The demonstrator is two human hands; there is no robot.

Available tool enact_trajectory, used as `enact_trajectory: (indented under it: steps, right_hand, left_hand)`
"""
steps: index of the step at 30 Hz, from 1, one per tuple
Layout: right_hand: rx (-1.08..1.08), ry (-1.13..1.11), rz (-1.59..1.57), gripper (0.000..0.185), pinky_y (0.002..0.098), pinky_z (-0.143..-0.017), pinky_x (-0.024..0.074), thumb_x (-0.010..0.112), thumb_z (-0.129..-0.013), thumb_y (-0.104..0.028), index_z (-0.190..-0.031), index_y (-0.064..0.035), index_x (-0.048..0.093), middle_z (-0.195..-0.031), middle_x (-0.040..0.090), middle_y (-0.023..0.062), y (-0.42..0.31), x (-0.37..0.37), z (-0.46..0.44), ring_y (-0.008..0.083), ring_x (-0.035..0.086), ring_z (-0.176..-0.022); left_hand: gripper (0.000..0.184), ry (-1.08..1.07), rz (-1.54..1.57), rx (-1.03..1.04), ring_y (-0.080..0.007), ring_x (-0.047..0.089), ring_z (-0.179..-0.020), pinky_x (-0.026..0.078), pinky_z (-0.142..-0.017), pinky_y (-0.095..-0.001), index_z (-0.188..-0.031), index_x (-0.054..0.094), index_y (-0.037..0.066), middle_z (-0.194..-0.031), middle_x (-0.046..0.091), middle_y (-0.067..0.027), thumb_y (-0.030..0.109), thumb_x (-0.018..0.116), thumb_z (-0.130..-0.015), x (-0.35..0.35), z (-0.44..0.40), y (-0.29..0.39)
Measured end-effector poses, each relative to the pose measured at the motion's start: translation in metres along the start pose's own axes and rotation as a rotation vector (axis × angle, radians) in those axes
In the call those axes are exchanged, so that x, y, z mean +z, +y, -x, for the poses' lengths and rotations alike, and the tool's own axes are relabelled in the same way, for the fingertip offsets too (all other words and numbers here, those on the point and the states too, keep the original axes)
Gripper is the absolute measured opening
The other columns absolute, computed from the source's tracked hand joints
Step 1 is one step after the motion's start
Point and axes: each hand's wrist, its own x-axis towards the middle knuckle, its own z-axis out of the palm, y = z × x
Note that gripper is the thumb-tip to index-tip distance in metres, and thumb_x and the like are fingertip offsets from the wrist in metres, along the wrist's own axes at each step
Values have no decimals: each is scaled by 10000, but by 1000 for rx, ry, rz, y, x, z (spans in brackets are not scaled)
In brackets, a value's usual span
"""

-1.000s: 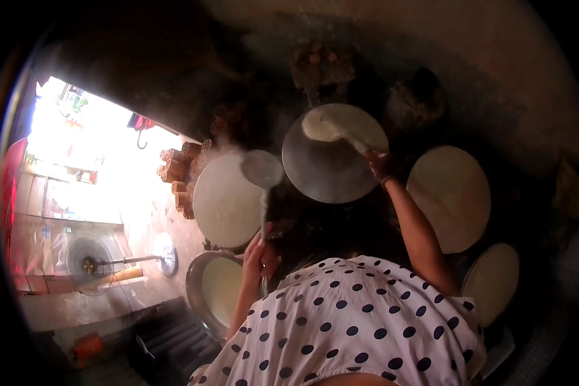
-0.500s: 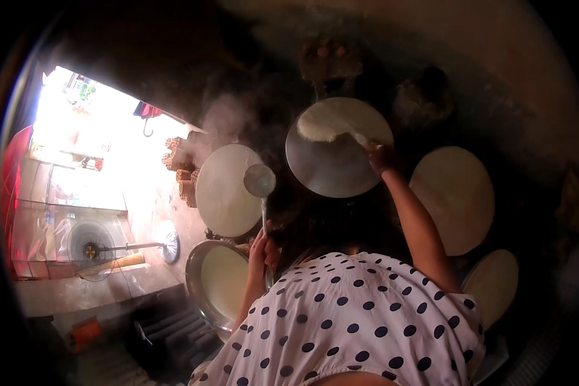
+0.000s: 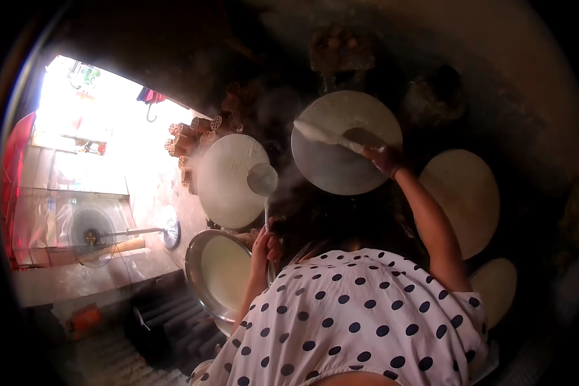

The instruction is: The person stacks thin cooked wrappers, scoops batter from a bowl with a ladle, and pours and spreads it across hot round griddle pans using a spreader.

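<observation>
My left hand (image 3: 264,249) is closed around the handle of a ladle (image 3: 262,180). The ladle's round bowl is over the right edge of a pale, round, lid-like disc (image 3: 226,193). Fingers wrapped, my right hand (image 3: 383,159) grips a whitish flat spatula (image 3: 318,134) that lies across a round steaming surface (image 3: 331,177). Pale batter (image 3: 350,104) covers the upper part of that surface, with a darker bare patch beside the spatula. Below the ladle, a metal pot (image 3: 195,270) holds creamy white liquid (image 3: 226,273).
Two more pale discs, one at right (image 3: 463,199) and one lower right (image 3: 495,289), flank my right arm. Perforated cylindrical briquettes (image 3: 186,141) are stacked beyond the left disc. At far left are a standing fan (image 3: 91,238) and a bright opening. Steam hangs in the air.
The batter has spread from the upper left across the top and right of the round surface. The spatula now reaches the left edge. My left hand with the ladle stays nearly still.
</observation>
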Motion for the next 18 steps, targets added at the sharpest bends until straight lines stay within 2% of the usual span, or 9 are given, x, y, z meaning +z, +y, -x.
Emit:
enact_trajectory:
  steps: [4, 6, 7, 8, 10, 11, 14, 16, 18]
  right_hand:
    - [-238, -125, 58, 463, 382, -846, 494, 577, -832, -379, -1179, -73, 605, -1053, 642, 212, 4, -21, 7, 328, 629, -959]
    - [43, 146, 314, 448, 409, -869, 487, 554, -862, -330, -1292, -207, 532, -1194, 603, 137, -2, -19, -12, 320, 608, -1022]
    - [-77, 136, 429, 444, 411, -867, 487, 530, -879, -329, -1312, -233, 516, -1208, 595, 133, -6, -17, -14, 322, 613, -1004]
    - [-76, 132, 426, 444, 411, -867, 487, 530, -879, -329, -1312, -233, 516, -1208, 595, 133, 2, -9, -17, 322, 613, -1004]
    - [-403, -52, 577, 403, 405, -880, 482, 505, -897, -342, -1293, -272, 534, -1199, 604, 114, 27, 9, -32, 324, 612, -1001]
    - [-388, -56, 356, 372, 405, -896, 474, 490, -907, -355, -1269, -300, 552, -1197, 605, 110, 28, 10, -19, 327, 608, -1011]
    - [-550, -120, 256, 388, 402, -900, 472, 515, -892, -372, -1270, -292, 552, -1186, 610, 114, 59, 3, -8, 318, 606, -1027]
    - [-476, -99, 228, 373, 387, -900, 473, 538, -877, -397, -1220, -262, 600, -1170, 617, 122, 46, -9, -12, 305, 601, -1049]
    - [159, 3, 335, 401, 387, -894, 472, 527, -875, -447, -1198, -227, 617, -1159, 618, 136, -11, -22, -2, 310, 594, -1059]
  left_hand:
    - [390, -42, 6, -13, -50, 371, -433, 340, -371, -195, -1388, 353, 131, -664, 415, 38, 179, 368, -1001, -15, 1, -3]
    - [377, 44, 152, -89, -54, 372, -438, 344, -377, -195, -1378, 368, 150, -658, 409, 37, 186, 369, -1004, -15, 5, -1]
    - [377, 48, 150, -91, -54, 372, -438, 344, -377, -195, -1378, 368, 150, -658, 409, 37, 186, 369, -1004, -22, 3, -3]
    - [376, 21, 185, -112, -55, 373, -442, 346, -381, -197, -1376, 372, 155, -661, 408, 36, 188, 378, -1001, -33, 1, -6]
    - [376, -4, 222, -128, -56, 375, -445, 348, -384, -199, -1373, 375, 159, -664, 406, 36, 190, 388, -999, -35, 1, -7]
    - [379, 6, 250, -114, -56, 378, -450, 350, -389, -200, -1374, 376, 160, -670, 407, 35, 191, 394, -997, -29, 5, -9]
    - [393, 10, 257, -72, -50, 386, -460, 346, -398, -201, -1381, 372, 159, -687, 412, 35, 191, 408, -991, -32, 11, -14]
    - [387, 64, 188, -56, -40, 379, -453, 341, -399, -200, -1375, 379, 147, -675, 406, 42, 195, 406, -992, -30, 18, -11]
    - [390, 95, 168, -73, -36, 375, -449, 340, -397, -201, -1375, 377, 141, -669, 404, 46, 197, 411, -990, -27, 23, -9]
